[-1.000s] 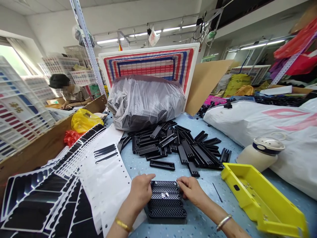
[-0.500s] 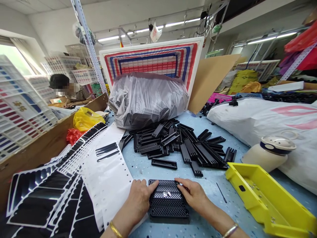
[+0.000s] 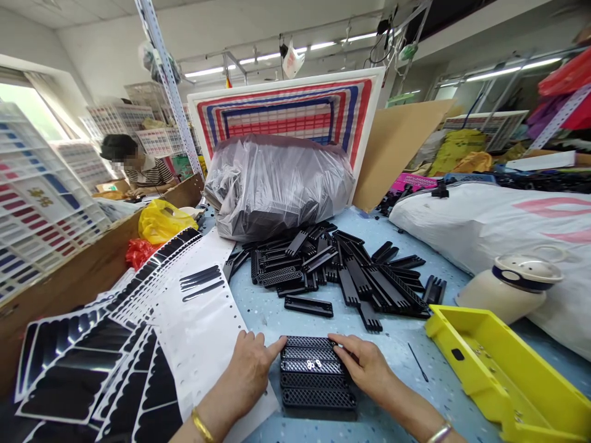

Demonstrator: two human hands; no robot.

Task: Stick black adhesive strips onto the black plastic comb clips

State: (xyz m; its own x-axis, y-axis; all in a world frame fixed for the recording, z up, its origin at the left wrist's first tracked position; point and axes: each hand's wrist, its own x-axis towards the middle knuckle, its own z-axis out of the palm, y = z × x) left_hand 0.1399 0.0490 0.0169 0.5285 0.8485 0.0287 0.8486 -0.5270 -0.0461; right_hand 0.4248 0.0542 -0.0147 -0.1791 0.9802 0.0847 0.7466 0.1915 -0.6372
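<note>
Head view: row of black lattice-top plastic bars (image 3: 318,383) between hands on blue speckled tabletop (image 3: 397,332), small silvery rings (image 3: 314,364) on top. Left hand (image 3: 249,369) touches far-left corner, right hand (image 3: 367,363) far-right, digits narrowly apart; cannot tell whether either grips. Yellow bin (image 3: 480,381) at right. Beyond: loose bar pile (image 3: 373,286), translucent plastic bag (image 3: 281,184).

Black lattice strips (image 3: 317,380) | flat, side by side | small shiny pieces (image 3: 311,365) atop
</note>
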